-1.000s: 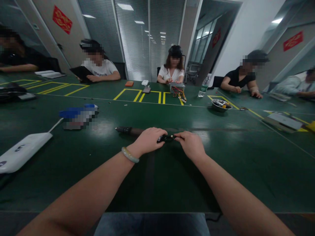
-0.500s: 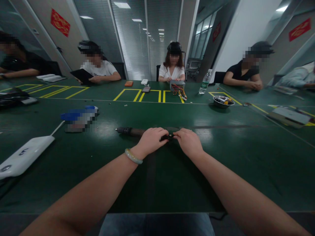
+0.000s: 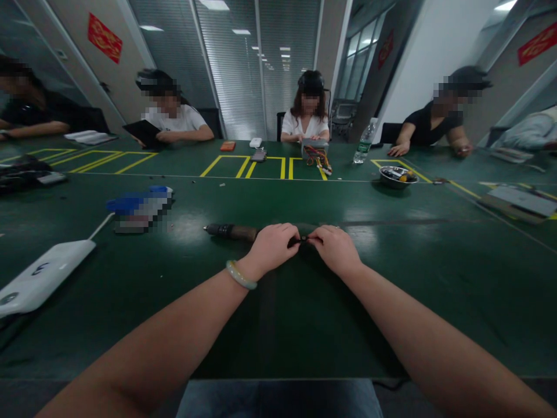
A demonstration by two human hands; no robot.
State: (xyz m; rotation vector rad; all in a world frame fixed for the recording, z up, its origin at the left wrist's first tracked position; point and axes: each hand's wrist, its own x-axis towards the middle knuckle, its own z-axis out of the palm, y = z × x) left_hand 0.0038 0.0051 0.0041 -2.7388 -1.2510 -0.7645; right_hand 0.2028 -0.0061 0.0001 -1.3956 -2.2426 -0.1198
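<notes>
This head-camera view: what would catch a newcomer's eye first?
Probably the left-hand grip and right-hand grip, close together mid-picture at a small black object. Next, the pale green bracelet on the left wrist and the dark cylindrical tool showing left of that grip. Across the green table, red and yellow wires spill from a grey box.

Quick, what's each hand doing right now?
Left hand: closed, holding a small black object.
Right hand: closed, seemingly pinching the same object's other end.
</notes>
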